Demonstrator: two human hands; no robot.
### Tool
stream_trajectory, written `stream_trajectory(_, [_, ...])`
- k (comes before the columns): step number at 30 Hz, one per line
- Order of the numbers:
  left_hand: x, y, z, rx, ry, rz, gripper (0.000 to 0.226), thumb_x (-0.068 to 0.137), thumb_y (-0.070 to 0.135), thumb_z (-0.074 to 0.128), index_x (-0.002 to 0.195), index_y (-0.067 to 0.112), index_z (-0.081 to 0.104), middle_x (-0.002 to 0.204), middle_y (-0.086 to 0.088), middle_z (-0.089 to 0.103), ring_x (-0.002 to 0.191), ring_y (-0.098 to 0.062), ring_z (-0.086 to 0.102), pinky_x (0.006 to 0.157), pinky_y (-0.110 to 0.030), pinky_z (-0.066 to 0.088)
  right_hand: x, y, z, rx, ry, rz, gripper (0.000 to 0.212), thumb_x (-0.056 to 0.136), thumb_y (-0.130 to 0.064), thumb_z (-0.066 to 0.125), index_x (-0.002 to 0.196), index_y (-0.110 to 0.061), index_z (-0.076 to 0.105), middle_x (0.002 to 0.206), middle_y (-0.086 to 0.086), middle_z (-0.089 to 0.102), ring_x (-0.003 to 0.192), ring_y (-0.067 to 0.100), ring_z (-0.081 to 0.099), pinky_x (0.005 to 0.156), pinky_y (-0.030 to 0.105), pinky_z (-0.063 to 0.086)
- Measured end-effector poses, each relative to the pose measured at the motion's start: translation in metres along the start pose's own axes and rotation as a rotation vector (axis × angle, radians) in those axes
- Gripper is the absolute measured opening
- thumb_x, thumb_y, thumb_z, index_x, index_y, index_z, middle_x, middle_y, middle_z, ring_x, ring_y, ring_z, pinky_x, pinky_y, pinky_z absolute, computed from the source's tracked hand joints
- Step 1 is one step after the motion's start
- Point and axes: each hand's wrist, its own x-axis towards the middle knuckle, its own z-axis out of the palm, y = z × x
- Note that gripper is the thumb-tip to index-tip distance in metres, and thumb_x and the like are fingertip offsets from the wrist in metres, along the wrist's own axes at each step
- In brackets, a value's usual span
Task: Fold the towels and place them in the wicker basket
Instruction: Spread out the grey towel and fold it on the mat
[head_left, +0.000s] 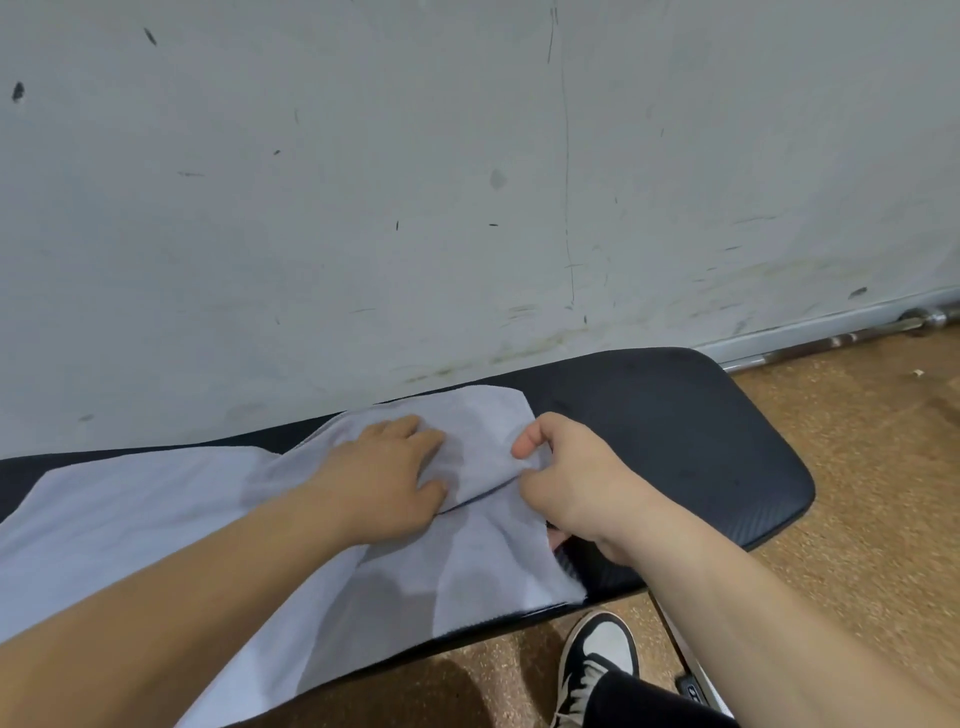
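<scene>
Pale grey-lilac cloth is pinched in your right hand (566, 483): the thumb sits on top and the curled fingers tuck under the fold, so that hand is closed around a raised ridge of the towel (156, 519). Just beside it, your left hand (384, 473) lies flat on the same towel with fingers straight and slightly spread, palm down, pressing on the folded-over flap. The two hands nearly meet across the crease. The flap's corner points toward the far edge of the black padded bench (675, 441). The rest of the towel spreads over the middle and left of the bench, and at the left its cloth runs past the near edge toward you. Its right edge ends beside your right wrist, and the rounded right end of the bench shows bare black padding. Behind the far edge stands a scuffed grey wall (363, 182). Brown speckled floor (857, 467) lies to the right and below, a metal bar (841, 338) lies along the foot of the wall, and a black-and-white shoe (597, 654) stands under the near edge.
</scene>
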Motion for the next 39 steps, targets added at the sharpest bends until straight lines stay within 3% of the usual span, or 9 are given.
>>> stream_trajectory(3, [0.01, 0.011, -0.018, 0.078, 0.129, 0.035, 0.031, 0.093, 0.044, 0.033, 0.091, 0.024, 0.057, 0.107, 0.001, 0.056, 0.104, -0.027, 0.058, 0.089, -0.044, 0.052, -0.004, 0.0, -0.009, -0.112, -0.011, 0.043, 0.03, 0.086, -0.001, 0.042, 0.1, -0.025, 0.054, 0.101, 0.007, 0.057, 0.046, 0.025, 0.061, 0.049, 0.032, 0.052])
stream_trajectory(7, [0.048, 0.036, -0.032, -0.041, 0.28, 0.088, 0.022, 0.101, 0.025, 0.043, 0.109, 0.02, 0.063, 0.115, 0.001, 0.06, 0.106, -0.025, 0.057, 0.084, -0.045, 0.053, -0.001, 0.008, -0.017, -0.267, 0.013, 0.061, 0.024, 0.087, -0.004, 0.052, 0.097, -0.024, 0.059, 0.096, 0.003, 0.056, 0.057, 0.023, 0.062, 0.045, 0.028, 0.054])
stream_trajectory(11, [0.081, 0.049, -0.032, -0.025, 0.124, 0.096, 0.037, 0.097, 0.024, 0.056, 0.134, 0.029, 0.055, 0.126, 0.002, 0.053, 0.118, -0.024, 0.051, 0.095, -0.045, 0.05, 0.003, 0.017, -0.017, -0.288, 0.049, 0.044, 0.023, 0.084, -0.003, 0.055, 0.094, -0.023, 0.057, 0.093, -0.001, 0.058, 0.066, 0.022, 0.059, 0.055, 0.033, 0.055])
stream_trajectory(19, [0.093, 0.057, -0.057, -0.259, 0.253, 0.126, 0.023, 0.079, 0.007, 0.059, 0.072, 0.028, 0.051, 0.091, 0.006, 0.055, 0.085, -0.02, 0.056, 0.077, -0.037, 0.051, 0.004, 0.021, -0.033, -0.216, 0.079, 0.052, 0.012, 0.081, -0.002, 0.052, 0.08, -0.013, 0.058, 0.08, 0.005, 0.063, 0.059, 0.024, 0.058, 0.043, 0.024, 0.043])
stream_trajectory(23, [0.103, 0.069, -0.063, -0.431, 0.413, 0.127, 0.026, 0.085, 0.007, 0.064, 0.102, 0.026, 0.059, 0.113, 0.003, 0.053, 0.099, -0.022, 0.057, 0.087, -0.034, 0.049, 0.003, 0.024, -0.053, -0.239, 0.221, 0.032, 0.015, 0.081, -0.003, 0.05, 0.082, -0.014, 0.06, 0.083, -0.001, 0.063, 0.065, 0.019, 0.058, 0.052, 0.029, 0.05])
stream_trajectory(26, [0.097, 0.078, -0.048, -0.373, 0.353, 0.128, 0.058, 0.089, 0.019, 0.069, 0.143, 0.025, 0.046, 0.151, 0.005, 0.034, 0.132, -0.019, 0.045, 0.108, -0.036, 0.043, 0.005, 0.033, -0.058, -0.28, 0.298, 0.028, 0.017, 0.082, -0.004, 0.051, 0.084, -0.019, 0.058, 0.088, -0.002, 0.062, 0.076, 0.019, 0.061, 0.066, 0.038, 0.056])
stream_trajectory(30, [0.068, 0.096, -0.014, -0.077, 0.135, 0.104, 0.074, 0.096, 0.058, 0.049, 0.159, 0.03, 0.021, 0.17, -0.003, 0.007, 0.156, -0.03, 0.009, 0.124, -0.05, 0.02, 0.006, 0.039, -0.059, -0.391, 0.255, 0.04, 0.009, 0.085, -0.021, 0.062, 0.089, -0.023, 0.054, 0.091, -0.003, 0.061, 0.08, 0.019, 0.061, 0.069, 0.039, 0.056])
stream_trajectory(34, [0.057, 0.094, 0.023, -0.011, 0.004, 0.106, 0.076, 0.098, 0.07, 0.018, 0.159, 0.04, -0.014, 0.168, 0.002, -0.027, 0.153, -0.028, -0.027, 0.122, -0.059, -0.011, -0.002, 0.038, -0.057, -0.55, 0.17, 0.102, 0.028, 0.082, -0.038, 0.071, 0.092, -0.019, 0.053, 0.09, -0.004, 0.06, 0.082, 0.018, 0.061, 0.064, 0.034, 0.049])
stream_trajectory(39, [0.062, 0.094, 0.006, -0.004, 0.039, 0.107, 0.066, 0.1, 0.067, 0.02, 0.16, 0.043, 0.012, 0.171, 0.001, -0.001, 0.157, -0.03, -0.002, 0.123, -0.056, 0.007, -0.006, 0.044, -0.062, -0.607, 0.181, 0.19, 0.044, 0.076, -0.059, 0.074, 0.086, -0.019, 0.057, 0.083, -0.003, 0.063, 0.076, 0.016, 0.062, 0.059, 0.031, 0.047])
